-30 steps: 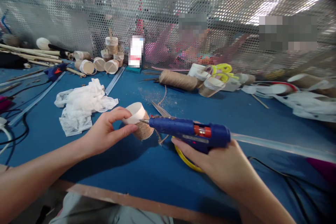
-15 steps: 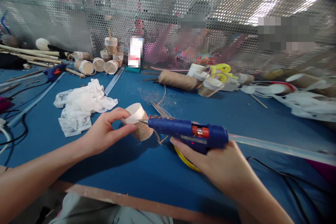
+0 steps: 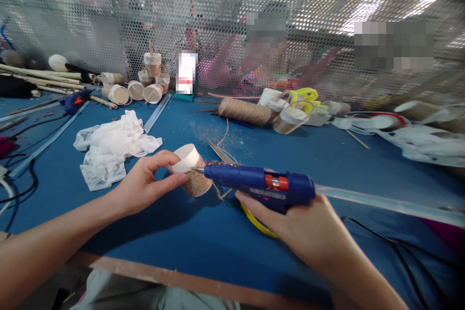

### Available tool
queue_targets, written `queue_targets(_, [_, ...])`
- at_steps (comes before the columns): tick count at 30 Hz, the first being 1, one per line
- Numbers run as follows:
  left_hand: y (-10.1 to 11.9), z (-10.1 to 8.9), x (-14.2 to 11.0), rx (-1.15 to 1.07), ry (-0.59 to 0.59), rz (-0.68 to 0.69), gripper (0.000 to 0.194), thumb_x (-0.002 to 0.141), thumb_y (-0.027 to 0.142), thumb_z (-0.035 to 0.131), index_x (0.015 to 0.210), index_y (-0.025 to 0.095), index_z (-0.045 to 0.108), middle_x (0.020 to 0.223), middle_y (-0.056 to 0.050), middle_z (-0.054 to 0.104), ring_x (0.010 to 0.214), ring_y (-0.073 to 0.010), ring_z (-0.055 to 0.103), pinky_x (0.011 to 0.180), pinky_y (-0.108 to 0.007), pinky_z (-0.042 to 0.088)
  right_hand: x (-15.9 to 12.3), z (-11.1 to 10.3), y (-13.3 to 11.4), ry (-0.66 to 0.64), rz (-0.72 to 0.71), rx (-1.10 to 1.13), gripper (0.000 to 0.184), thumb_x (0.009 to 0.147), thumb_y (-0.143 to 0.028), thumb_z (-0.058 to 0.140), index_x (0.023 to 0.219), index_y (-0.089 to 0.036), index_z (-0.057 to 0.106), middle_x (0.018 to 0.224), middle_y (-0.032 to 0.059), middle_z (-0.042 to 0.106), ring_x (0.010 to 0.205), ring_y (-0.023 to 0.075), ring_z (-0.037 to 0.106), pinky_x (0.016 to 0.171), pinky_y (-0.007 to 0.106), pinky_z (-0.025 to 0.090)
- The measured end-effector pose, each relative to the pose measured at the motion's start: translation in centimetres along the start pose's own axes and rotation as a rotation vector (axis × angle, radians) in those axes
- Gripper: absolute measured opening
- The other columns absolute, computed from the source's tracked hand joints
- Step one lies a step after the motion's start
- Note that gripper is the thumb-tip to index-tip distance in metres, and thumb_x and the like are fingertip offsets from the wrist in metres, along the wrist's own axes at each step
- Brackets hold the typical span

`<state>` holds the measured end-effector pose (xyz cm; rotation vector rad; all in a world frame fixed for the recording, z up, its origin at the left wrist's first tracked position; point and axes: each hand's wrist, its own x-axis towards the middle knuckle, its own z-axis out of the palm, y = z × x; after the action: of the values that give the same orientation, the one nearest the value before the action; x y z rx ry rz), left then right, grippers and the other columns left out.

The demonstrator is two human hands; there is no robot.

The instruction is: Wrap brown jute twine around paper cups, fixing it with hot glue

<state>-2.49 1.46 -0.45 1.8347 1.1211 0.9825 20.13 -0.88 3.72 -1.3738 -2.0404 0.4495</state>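
My left hand [image 3: 152, 178] grips a small white cup [image 3: 198, 181] by its rim, fingers inside and thumb outside. Brown twine wraps the cup's lower part, and it tilts above the blue table. In my right hand [image 3: 286, 215] is a blue glue gun [image 3: 259, 181], its metal nozzle at the cup's side where the white band meets the twine. A long clear glue stick [image 3: 363, 198] sticks out of the gun's back. Under the gun lie scissors [image 3: 221, 153] with yellow handles, partly hidden. A loose twine strand runs beside the cup.
Crumpled white lace [image 3: 112, 147] lies left of the cup. Behind stand a twine roll [image 3: 243, 111], twine-wrapped cups [image 3: 152, 92] and a phone [image 3: 186, 72] against a perforated metal screen [image 3: 218, 5]. A second glue gun [image 3: 74, 101] rests at left. Black cables [image 3: 392, 242] cross the right side.
The glue gun's nozzle has shifted very slightly along the cup's side, staying close to it. Both hands keep the same hold; the whole view has drifted a little.
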Motion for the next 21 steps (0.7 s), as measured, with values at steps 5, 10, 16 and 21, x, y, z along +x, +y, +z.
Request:
queue_targets(5, [-0.1,0.0,0.1,-0.036,-0.01,0.012,0.014,0.079,0.026,0.055,0.081,0.013,0.06,0.086,-0.007,0.061,0.081,-0.0172,0.056,0.074,-0.028,0.042,-0.1,-0.4,0.5,0.037,0.004,-0.089,0.025,0.078,-0.036,0.047,0.07,-0.024,0.067,0.058,0.0035,0.067,0.057,0.0217,0.065,0.05,0.03,0.05])
queue_targets(10, [-0.2,0.0,0.0,-0.064,-0.016,0.02,0.014,0.079,0.026,0.056,0.08,0.013,0.061,0.086,-0.006,0.062,0.082,-0.0175,0.056,0.076,-0.028,0.042,0.2,-0.1,0.5,0.001,-0.015,-0.039,0.02,0.076,-0.032,0.049,0.07,-0.026,0.068,0.063,0.0024,0.069,0.061,0.0218,0.066,0.056,0.031,0.053])
queue_targets(16, [-0.2,-0.1,0.0,-0.051,-0.022,0.033,0.013,0.08,0.025,0.055,0.08,0.014,0.061,0.086,-0.006,0.062,0.081,-0.0166,0.056,0.075,-0.027,0.043,0.2,0.5,1.4,0.042,0.026,-0.012,0.019,0.075,-0.034,0.051,0.07,-0.026,0.068,0.064,0.0024,0.07,0.059,0.0205,0.066,0.052,0.028,0.053])
queue_targets(21, [-0.3,-0.1,0.0,-0.063,-0.021,0.035,0.013,0.079,0.025,0.056,0.081,0.014,0.062,0.088,-0.007,0.062,0.084,-0.0176,0.057,0.077,-0.028,0.043,0.1,0.5,0.8,0.01,-0.008,0.014,0.02,0.075,-0.032,0.05,0.074,-0.026,0.069,0.066,0.0022,0.069,0.066,0.0207,0.067,0.057,0.028,0.054])
